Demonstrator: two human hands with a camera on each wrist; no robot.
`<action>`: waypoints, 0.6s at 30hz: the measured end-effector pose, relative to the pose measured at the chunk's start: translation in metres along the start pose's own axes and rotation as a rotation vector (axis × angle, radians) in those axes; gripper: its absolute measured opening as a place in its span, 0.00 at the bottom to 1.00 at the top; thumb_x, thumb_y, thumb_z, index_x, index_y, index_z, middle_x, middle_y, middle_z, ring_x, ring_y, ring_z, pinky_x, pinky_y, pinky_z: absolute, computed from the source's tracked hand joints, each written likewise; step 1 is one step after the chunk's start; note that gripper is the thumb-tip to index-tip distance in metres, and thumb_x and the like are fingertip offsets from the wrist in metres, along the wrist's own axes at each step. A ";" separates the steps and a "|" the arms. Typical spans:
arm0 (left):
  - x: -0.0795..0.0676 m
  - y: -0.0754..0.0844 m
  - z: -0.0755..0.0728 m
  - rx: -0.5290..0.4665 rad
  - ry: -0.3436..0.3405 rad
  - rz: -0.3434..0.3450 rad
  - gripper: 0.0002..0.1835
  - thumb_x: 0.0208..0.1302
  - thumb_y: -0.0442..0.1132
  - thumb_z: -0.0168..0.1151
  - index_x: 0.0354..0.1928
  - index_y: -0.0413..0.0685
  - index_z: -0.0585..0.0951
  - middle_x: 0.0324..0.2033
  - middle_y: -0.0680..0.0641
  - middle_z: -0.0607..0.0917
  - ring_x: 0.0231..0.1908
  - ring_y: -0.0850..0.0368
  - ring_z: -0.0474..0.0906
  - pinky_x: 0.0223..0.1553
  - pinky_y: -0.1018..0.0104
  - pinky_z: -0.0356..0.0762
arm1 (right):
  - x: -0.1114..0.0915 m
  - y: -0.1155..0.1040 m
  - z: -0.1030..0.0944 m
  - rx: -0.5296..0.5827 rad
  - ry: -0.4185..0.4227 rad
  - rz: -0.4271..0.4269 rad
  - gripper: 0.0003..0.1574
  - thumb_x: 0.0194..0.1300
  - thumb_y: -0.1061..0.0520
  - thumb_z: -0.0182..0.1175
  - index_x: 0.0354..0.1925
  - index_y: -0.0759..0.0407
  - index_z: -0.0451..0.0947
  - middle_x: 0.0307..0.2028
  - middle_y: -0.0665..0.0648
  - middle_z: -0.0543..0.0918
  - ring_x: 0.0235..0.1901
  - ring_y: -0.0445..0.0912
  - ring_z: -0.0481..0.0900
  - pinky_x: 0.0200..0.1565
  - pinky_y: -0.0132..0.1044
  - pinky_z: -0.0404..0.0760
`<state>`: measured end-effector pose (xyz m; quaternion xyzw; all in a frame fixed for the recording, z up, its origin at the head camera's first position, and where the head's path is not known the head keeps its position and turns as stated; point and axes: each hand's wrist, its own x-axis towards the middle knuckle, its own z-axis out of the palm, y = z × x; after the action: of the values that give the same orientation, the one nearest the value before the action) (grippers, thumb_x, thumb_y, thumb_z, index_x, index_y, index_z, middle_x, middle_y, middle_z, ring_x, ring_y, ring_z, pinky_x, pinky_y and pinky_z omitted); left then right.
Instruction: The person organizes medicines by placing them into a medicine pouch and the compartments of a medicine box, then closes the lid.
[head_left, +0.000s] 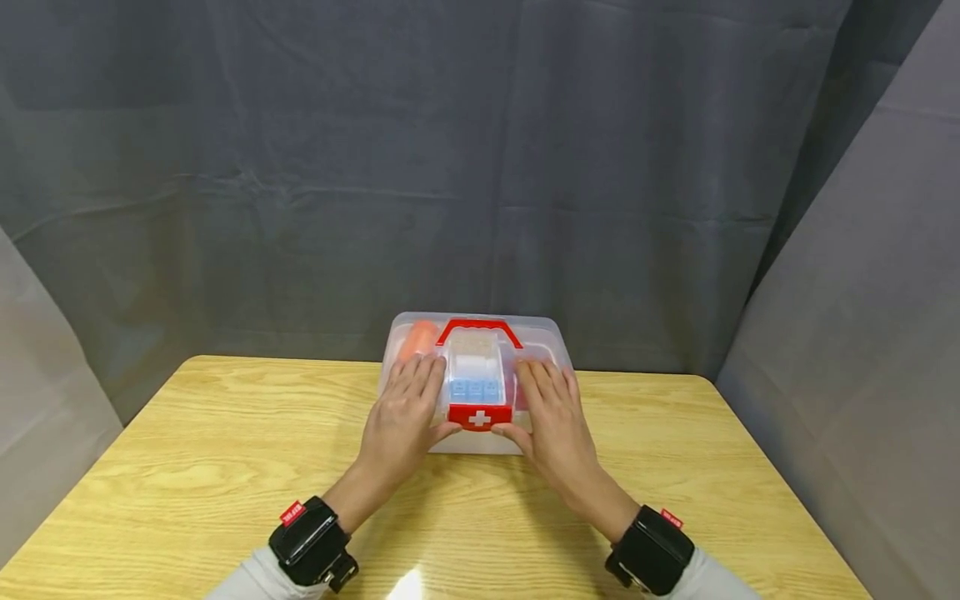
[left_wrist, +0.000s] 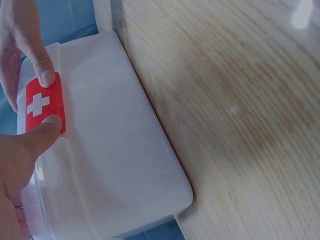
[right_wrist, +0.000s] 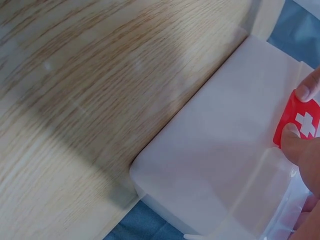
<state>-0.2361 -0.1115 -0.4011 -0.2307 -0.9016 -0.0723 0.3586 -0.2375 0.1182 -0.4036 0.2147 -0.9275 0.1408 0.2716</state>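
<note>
A translucent plastic first-aid box [head_left: 543,335] stands at the table's far edge, its lid down. On its front is a red latch [head_left: 459,416] with a white cross; a red handle [head_left: 480,323] lies on top. My left hand [head_left: 397,421] lies with outstretched fingers on the lid's left side, its thumb touching the latch's left end. On the right side, my right hand [head_left: 557,425] mirrors it, its thumb at the latch's other end. Both thumbs also show on the latch [left_wrist: 56,102] in the left wrist view. Through the lid appear blue compartments [head_left: 474,390] and an orange item [head_left: 420,339].
The wood-grain table [head_left: 247,450] extends around and in front of the box. Behind it hangs a dark grey curtain [head_left: 480,167], with lighter cloth [head_left: 862,333] at the right side. Each wrist wears a black camera band [head_left: 309,542].
</note>
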 end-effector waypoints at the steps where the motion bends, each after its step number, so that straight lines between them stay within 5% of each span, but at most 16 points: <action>1: 0.000 0.000 0.000 0.001 0.000 0.000 0.52 0.42 0.55 0.84 0.67 0.37 0.73 0.65 0.37 0.79 0.64 0.41 0.77 0.70 0.46 0.68 | 0.000 -0.001 0.000 -0.001 -0.002 0.000 0.60 0.51 0.40 0.77 0.73 0.61 0.63 0.69 0.63 0.71 0.69 0.59 0.65 0.75 0.62 0.54; 18: 0.000 0.001 0.000 0.022 0.010 0.007 0.51 0.42 0.54 0.84 0.67 0.36 0.73 0.64 0.37 0.79 0.64 0.40 0.77 0.70 0.46 0.69 | 0.002 0.000 0.000 -0.019 0.008 -0.012 0.60 0.50 0.41 0.79 0.72 0.62 0.64 0.68 0.64 0.72 0.69 0.60 0.66 0.74 0.61 0.58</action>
<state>-0.2355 -0.1106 -0.4005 -0.2295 -0.8997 -0.0625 0.3659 -0.2390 0.1175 -0.4025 0.2170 -0.9264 0.1312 0.2784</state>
